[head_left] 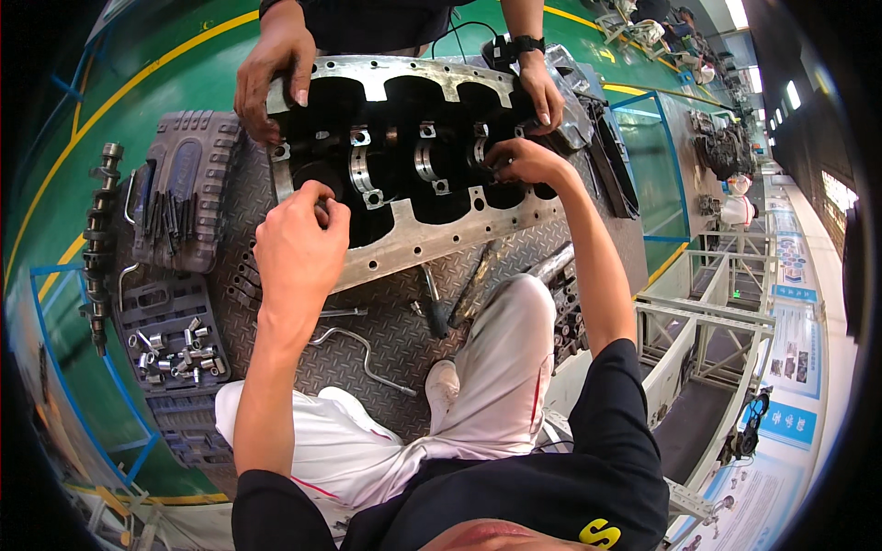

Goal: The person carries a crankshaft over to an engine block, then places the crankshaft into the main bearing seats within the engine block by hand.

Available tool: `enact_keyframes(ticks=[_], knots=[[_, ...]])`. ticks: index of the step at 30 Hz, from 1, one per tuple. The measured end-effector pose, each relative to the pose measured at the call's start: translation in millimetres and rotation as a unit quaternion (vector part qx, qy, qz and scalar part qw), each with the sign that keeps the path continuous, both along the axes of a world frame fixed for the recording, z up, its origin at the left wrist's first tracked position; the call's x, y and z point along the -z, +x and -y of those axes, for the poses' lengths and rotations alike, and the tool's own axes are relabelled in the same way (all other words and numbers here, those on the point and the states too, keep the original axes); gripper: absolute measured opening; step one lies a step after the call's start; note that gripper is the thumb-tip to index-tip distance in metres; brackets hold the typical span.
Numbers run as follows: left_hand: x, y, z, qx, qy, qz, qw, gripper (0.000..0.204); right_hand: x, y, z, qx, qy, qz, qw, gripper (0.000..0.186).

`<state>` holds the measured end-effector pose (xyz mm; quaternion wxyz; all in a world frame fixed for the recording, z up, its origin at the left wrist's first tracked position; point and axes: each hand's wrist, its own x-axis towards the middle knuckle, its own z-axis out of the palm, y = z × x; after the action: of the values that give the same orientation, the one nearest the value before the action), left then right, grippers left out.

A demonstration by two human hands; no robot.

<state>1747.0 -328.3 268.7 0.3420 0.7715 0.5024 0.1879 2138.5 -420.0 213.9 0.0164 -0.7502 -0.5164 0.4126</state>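
Note:
An engine block (pixel 404 248) lies with its open crankcase side up in front of me. Curved metal bearing shells (pixel 361 165) sit in its saddles, with a second shell (pixel 425 161) further right. My left hand (pixel 301 241) is closed over the block's near left end, fingers curled; whatever they hold is hidden. Over at the right end, my right hand (pixel 528 163) reaches inside with its fingertips pinched together by a shell (pixel 480 145); what they grip is too dark to make out.
Across the block, another person's hands (pixel 276 73) rest on its far corners. At left stand a crankshaft (pixel 99 239), a grey tool case (pixel 179 174) bearing dark bolts, and an open socket set (pixel 175 344). A hammer (pixel 434 308) and a bent rod (pixel 367 358) lie on the checkered plate (pixel 404 344).

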Motion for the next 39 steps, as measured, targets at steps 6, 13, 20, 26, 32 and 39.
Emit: enact_keyframes(ticks=[6, 13, 20, 26, 32, 39], knots=[[-5.4, 1.7, 0.2, -0.001, -0.002, -0.008, 1.000, 0.023, 4.8, 4.6, -1.9, 0.007, -0.006, -0.033, 0.999, 0.041], [-5.5, 1.3, -0.3, 0.000, -0.003, -0.010, 1.000, 0.023, 9.2, 2.7, -2.8, -0.013, 0.018, -0.065, 0.998, 0.039], [-6.8, 1.7, 0.3, 0.005, 0.008, -0.005, 1.000, 0.021, 38.8, 12.3, -16.0, 0.147, -0.005, -0.050, 0.988, 0.063], [-1.2, 4.2, 0.1, 0.008, 0.006, 0.011, 1.000, 0.021, 36.1, -10.0, -35.2, 0.146, -0.031, 0.165, 0.975, 0.053], [0.7, 0.7, -0.6, -0.001, 0.016, -0.001, 1.000, 0.020, 32.6, -18.1, -41.8, 0.163, -0.043, 0.202, 0.965, 0.057], [-0.8, 1.2, 0.1, 0.004, 0.027, 0.007, 1.000, 0.020, 39.4, -14.3, -37.3, 0.144, 0.006, 0.240, 0.960, 0.057]])
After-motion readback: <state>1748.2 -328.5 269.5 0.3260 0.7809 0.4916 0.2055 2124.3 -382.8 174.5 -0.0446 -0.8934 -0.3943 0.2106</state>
